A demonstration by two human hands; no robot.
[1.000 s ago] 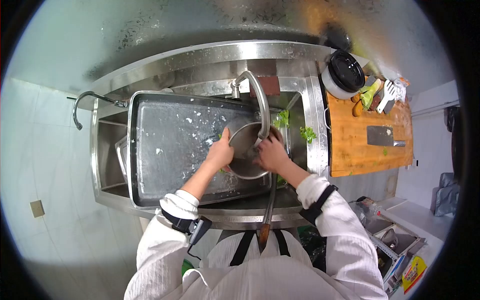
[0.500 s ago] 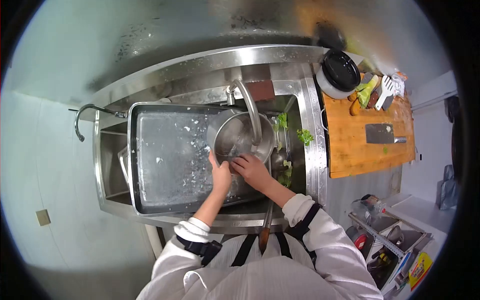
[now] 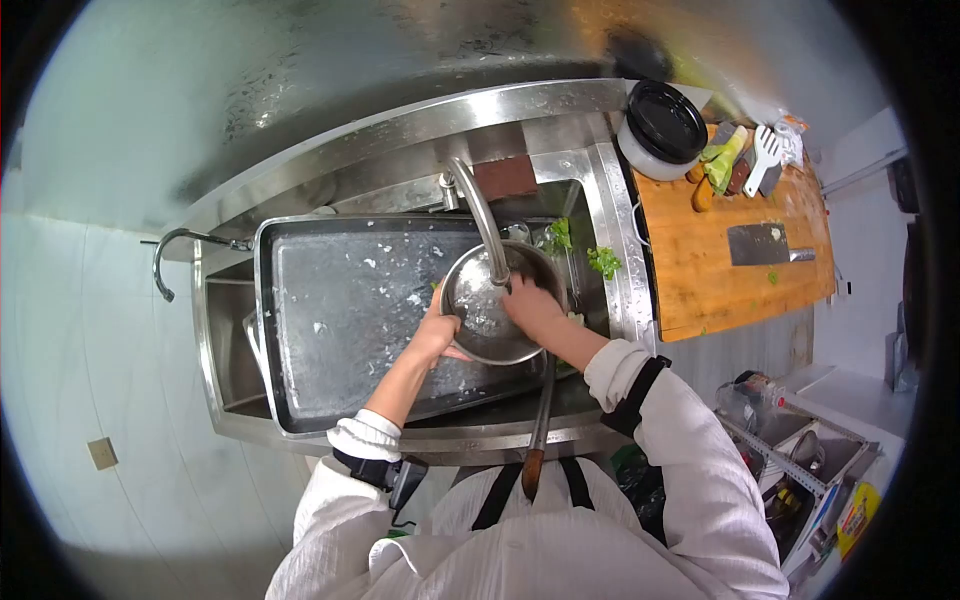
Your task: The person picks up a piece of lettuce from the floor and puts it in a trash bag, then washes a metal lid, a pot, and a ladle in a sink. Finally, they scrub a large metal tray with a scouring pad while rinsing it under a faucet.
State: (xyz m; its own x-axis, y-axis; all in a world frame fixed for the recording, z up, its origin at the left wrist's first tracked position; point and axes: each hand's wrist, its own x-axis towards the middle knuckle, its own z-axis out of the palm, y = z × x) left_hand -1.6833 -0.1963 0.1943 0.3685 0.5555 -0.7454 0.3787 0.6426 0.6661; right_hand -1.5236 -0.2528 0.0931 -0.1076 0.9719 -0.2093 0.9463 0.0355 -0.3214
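Note:
A round steel pot (image 3: 478, 318) is tilted under the curved faucet (image 3: 478, 215), above the right part of a large dark tray (image 3: 345, 320). My left hand (image 3: 437, 332) grips the pot's left side, with its thumb at the rim. Inside the pot, near the faucet's mouth, is my right hand (image 3: 530, 305); its fingers are bent and partly hidden, and I cannot make out whether they hold anything. The pot's inner wall looks wet. White bits lie scattered over the tray.
Right of the sink, a wooden board (image 3: 720, 300) bears a cleaver (image 3: 758, 245), a white slotted spatula (image 3: 765, 160) and a black-lidded container (image 3: 665, 125). Green leaves (image 3: 604, 262) lie on the sink edge. A wooden-handled tool (image 3: 540, 430) crosses the front rim. A second faucet (image 3: 185, 240) stands left.
The pot has moved right and is tilted differently. My left hand has shifted onto its left side, and my right hand has moved right and up, deeper inside it. The view has shifted slightly.

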